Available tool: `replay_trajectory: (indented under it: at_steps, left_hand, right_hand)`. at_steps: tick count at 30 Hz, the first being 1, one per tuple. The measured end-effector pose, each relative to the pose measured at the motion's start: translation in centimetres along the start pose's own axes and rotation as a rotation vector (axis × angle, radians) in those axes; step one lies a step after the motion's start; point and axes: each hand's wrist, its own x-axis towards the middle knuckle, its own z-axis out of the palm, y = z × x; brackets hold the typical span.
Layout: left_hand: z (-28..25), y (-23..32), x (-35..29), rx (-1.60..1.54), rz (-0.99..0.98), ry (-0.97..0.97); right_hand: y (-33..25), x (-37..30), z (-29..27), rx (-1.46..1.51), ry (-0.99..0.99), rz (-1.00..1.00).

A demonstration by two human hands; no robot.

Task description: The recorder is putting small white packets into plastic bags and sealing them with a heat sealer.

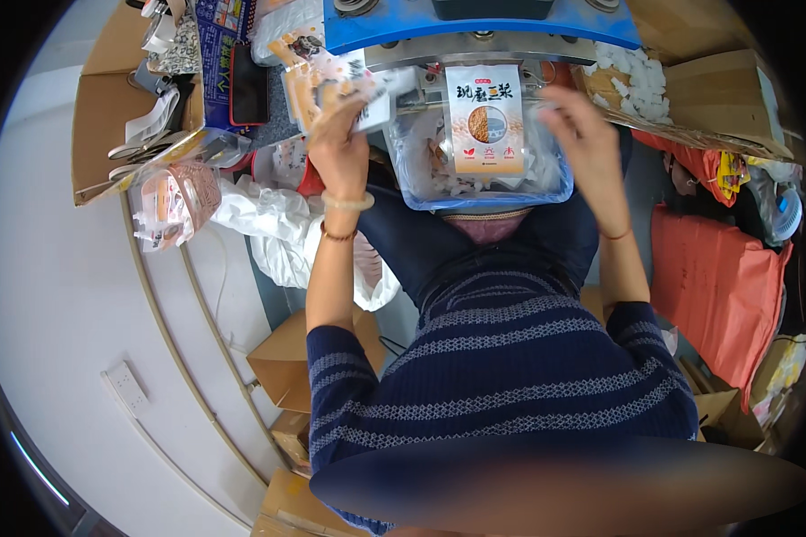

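My left hand (338,143) is closed on a printed pouch (378,106), white and partly blurred, left of the blue machine. Behind that hand lie more printed pouches (300,49) in white and brown. A flat white-and-orange drink pouch (488,116) with a picture of beans hangs upright at the machine's metal front. It covers part of the plastic-lined blue basin (484,204) between my knees. My right hand (587,134) is to the right of the hanging pouch, apart from it. Its fingers look curved and spread, somewhat blurred, with nothing visible in them.
The blue-topped machine (484,34) spans the far side. A cardboard box (712,89) with small white pieces stands right. On the left are a black phone (249,85), a pink basket (181,201) of spouted pouches and a white sack (273,224). A red bag (716,286) lies far right.
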Motion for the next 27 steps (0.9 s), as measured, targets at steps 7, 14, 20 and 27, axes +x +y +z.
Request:
replay_trajectory:
  at_steps: [7,14,20,27]
  left_hand:
    - [2.2,-6.2,0.4,0.189,0.188,0.002]
    - [-1.1,2.7,0.1,-0.390,-0.255,-0.127]
    - [0.0,6.8,-0.9,-0.739,-0.372,-0.303]
    - [0.2,6.2,-0.8,-0.819,-0.496,-0.916]
  right_hand:
    - [-0.4,0.1,2.9,0.021,-0.159,-0.159]
    - [-0.7,-2.6,3.9,0.142,-0.254,-0.030]
    - [-5.8,1.9,2.0,0.136,-0.038,-0.393]
    - [-3.9,3.9,0.1,-0.176,-0.352,-0.477]
